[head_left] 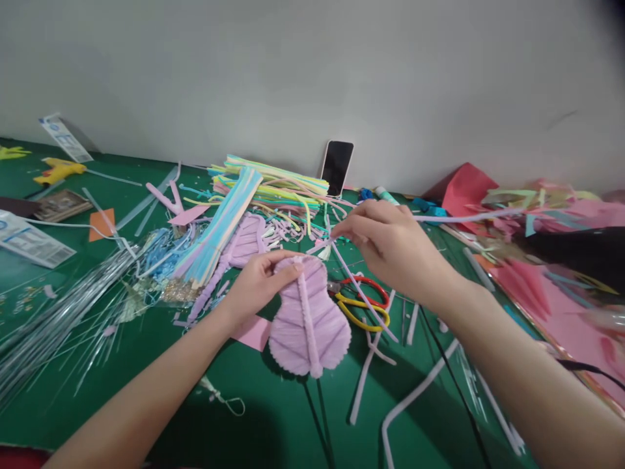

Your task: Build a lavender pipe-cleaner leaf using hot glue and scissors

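My left hand (261,283) pinches the top of a lilac, figure-eight-shaped piece (312,319) made of fuzzy pipe cleaners, with a raised rib down its middle. To its upper right, my right hand (393,244) has thumb and fingers closed on a thin lilac pipe cleaner (469,217), whose length shows on both sides of the hand. Another lilac strip (359,286) slants down from near those fingertips, across the scissors (364,303) with red and yellow handles. A second lilac pipe-cleaner piece (244,241) lies behind my left hand.
Bundles of pastel pipe cleaners (273,185) lie at the back, near a phone (336,166) leaning on the wall. Left are a yellow glue gun (58,170) and silvery strands (63,326). Pink and red paper (469,195) piles up right. A black cable (454,384) crosses the green table.
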The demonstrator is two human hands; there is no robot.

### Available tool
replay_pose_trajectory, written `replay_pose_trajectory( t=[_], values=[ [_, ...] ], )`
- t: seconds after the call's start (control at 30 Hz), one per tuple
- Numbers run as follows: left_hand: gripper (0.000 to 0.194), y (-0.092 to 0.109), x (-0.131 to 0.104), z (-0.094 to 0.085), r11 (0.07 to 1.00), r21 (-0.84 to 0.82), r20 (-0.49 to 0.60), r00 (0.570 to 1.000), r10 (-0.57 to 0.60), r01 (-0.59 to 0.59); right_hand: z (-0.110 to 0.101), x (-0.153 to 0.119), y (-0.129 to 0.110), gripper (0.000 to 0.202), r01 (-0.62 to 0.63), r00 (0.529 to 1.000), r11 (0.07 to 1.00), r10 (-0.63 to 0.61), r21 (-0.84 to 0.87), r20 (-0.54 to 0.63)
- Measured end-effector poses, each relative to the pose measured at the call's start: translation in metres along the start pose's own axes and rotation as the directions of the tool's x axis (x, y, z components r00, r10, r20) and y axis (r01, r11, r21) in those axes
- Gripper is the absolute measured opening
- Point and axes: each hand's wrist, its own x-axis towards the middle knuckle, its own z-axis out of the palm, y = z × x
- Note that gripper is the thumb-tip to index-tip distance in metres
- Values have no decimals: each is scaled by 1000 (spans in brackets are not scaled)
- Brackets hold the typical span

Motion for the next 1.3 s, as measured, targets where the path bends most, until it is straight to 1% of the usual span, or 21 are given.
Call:
replay_pose_trajectory(
  t=[0.07, 0.13, 0.2, 0.27, 0.33, 0.47, 0.6, 0.67, 0.83, 0.9, 0.97, 1.03, 1.1, 1.17, 1.2, 1.23, 1.27, 1.3],
  values=[
    [29, -1, 1, 0, 1000, -24, -23, 1000, 0, -1, 6, 2, -3, 37, -12, 1000, 1000, 12, -18, 3],
    [33, -1, 1, 0, 999, -33, -33, 999, 8, -9, 10, 3, -5, 38, -30, 999, 999, 31, -16, 12],
    [38, 1, 0, 0, 1000, -16, -31, 999, 20, -20, 13, 4, -5, 37, -42, 999, 999, 41, 12, 25],
    [38, 4, -1, 0, 1000, 1, -26, 999, 27, -27, 14, 4, -5, 36, -46, 998, 998, 44, 49, 35],
    [36, 6, -2, 0, 1000, -7, -23, 1000, 19, -19, 14, 5, -4, 35, -47, 998, 996, 44, 75, 42],
    [32, 6, -3, 1, 996, -84, -16, 1000, -24, 22, 15, 7, -5, 34, -36, 998, 996, 32, 77, 55],
    [24, 1, -1, 0, 993, -115, -72, 997, -26, 18, 17, 8, -5, 35, -16, 998, 998, 11, 66, 67],
    [21, -1, 0, 0, 992, -123, -82, 996, -19, 8, 18, 7, -5, 35, -11, 997, 997, 5, 74, 79],
    [17, -1, 0, 0, 991, -129, -105, 994, -37, 24, 17, 1, -6, 31, -12, 991, 986, -12, 169, 137],
    [16, -1, 0, 0, 993, -113, -106, 994, -36, 24, 16, -4, -7, 28, -22, 990, 975, -9, 220, 138],
    [17, -1, -1, 0, 996, -83, -103, 994, -37, 28, 15, -11, -11, 25, -63, 990, 960, 26, 274, 139],
    [18, 0, -1, 0, 998, -57, -95, 995, -42, 37, 15, -18, -16, 22, -156, 982, 930, 108, 334, 157],
    [19, 0, -1, 0, 998, -51, -89, 995, -47, 42, 15, -26, -24, 20, -298, 951, 861, 227, 413, 211],
    [20, 0, -1, 0, 998, -54, -90, 995, -47, 42, 17, -34, -32, 22, -433, 900, 746, 329, 507, 285],
    [20, 0, 0, 0, 998, -55, -93, 995, -47, 42, 18, -38, -35, 24, -481, 877, 688, 361, 543, 318],
    [20, 0, 0, 1, 997, -56, -96, 994, -50, 45, 19, -41, -37, 25, -511, 860, 647, 383, 565, 339],
    [19, 0, 0, 1, 997, -57, -97, 994, -56, 51, 20, -43, -39, 25, -526, 850, 629, 398, 572, 344],
    [19, 0, 0, 1, 996, -59, -97, 993, -65, 60, 21, -46, -40, 25, -533, 846, 630, 411, 565, 339]
  ],
)
